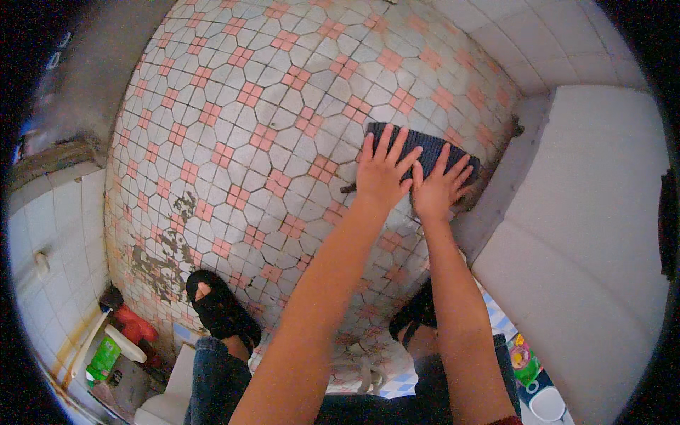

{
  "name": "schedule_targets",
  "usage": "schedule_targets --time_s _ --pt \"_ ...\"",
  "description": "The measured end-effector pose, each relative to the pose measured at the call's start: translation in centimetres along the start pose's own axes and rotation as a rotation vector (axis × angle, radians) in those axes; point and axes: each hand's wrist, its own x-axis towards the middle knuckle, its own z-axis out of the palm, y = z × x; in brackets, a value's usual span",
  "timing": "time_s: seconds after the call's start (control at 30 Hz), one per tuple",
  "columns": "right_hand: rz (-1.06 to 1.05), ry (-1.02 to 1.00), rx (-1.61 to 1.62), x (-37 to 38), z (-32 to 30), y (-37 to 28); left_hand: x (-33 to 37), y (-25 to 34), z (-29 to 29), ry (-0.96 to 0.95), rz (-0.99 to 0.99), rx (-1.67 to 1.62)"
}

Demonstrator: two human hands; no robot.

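A dark blue, ribbed piece of cloth (pixel 429 144) lies flat on the tiled floor (pixel 241 142), near the base of the white wall-side block on the right. My left hand (pixel 381 170) presses down on its left part, fingers spread and stretched out. Beside it, my right hand (pixel 435 191) rests on the right part, fingers also fanned apart. The thumbs are close together, and neither hand grips the cloth. The palms hide its near edge. A small dark bit (pixel 348 189) shows on the floor just left of my left hand.
A white smooth-sided block (pixel 574 212) fills the right side. Both feet wear black sandals (pixel 223 308). At lower left are a green-labelled bottle (pixel 104 358) and a red object (pixel 134 324). A white cup (pixel 547 404) stands at lower right. Dark worn patches (pixel 159 262) mark the floor.
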Motion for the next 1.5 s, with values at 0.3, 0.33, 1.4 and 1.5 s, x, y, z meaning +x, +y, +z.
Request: schedule_targets --time_s 0.3,0.33,1.4,1.5 --pt "-0.064 -0.011 0.054 -10.5 -0.6 0.0 -10.3 0.5 -1.1 -0.157 -0.014 0.031" --pt "-0.072 -0.027 0.055 -12.2 -0.6 0.1 -12.0 0.6 -1.0 -0.138 -0.001 -0.002" --pt "-0.095 -0.004 -0.023 -7.1 -0.2 0.4 -7.5 -0.8 -0.7 -0.057 0.023 -0.108" --pt "-0.141 0.011 -0.029 -10.8 -0.3 0.5 -11.3 -0.1 -1.3 -0.099 0.018 -0.069"
